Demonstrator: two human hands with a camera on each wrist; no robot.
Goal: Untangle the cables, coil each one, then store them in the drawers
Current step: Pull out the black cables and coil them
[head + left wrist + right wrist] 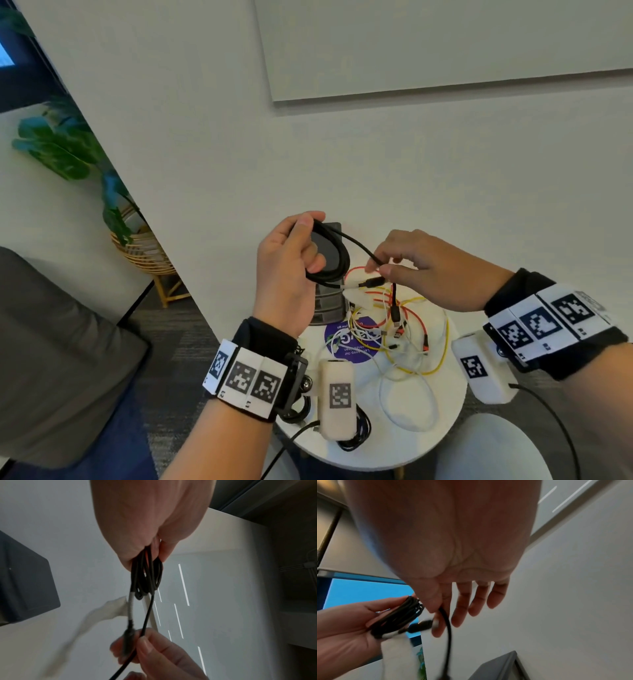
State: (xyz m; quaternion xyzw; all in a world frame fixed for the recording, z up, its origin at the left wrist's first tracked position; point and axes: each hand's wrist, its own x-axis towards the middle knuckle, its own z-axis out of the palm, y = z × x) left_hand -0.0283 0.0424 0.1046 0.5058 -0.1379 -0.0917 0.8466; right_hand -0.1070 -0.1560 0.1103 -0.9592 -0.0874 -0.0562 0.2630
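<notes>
**Black cable half coiled between two hands above the round table**

The left hand (287, 270) is raised over the table's 11 o'clock edge, thumb and curled fingers closed around a bundle of loops of the black cable (337, 255). In the left wrist view the loops hang out of that fist, and one strand carries a white sleeve near a blurred dark plug. The free length of the cable runs from the top of the coil toward 4 o'clock to the right hand (424, 270), whose thumb and forefinger pinch it narrowly; the other fingers (477, 601) are spread and relaxed. Below the pinch the cable drops toward the table and ends in a plug.

The dark grey drawer unit (329, 308) stands at the table's 11 o'clock, directly behind and below the coil, its drawer fronts closed as far as can be seen. On the white round table (376, 452) a tangle of cables (407, 329) in red, yellow and white lies from the centre toward 2 o'clock, partly over a purple round sticker (346, 342). A further dark cable bundle (356, 435) lies near 7 o'clock, partly hidden by the left wrist's camera.

A potted plant (85, 164) in a wicker stand is on the floor at 10 o'clock from the table
</notes>
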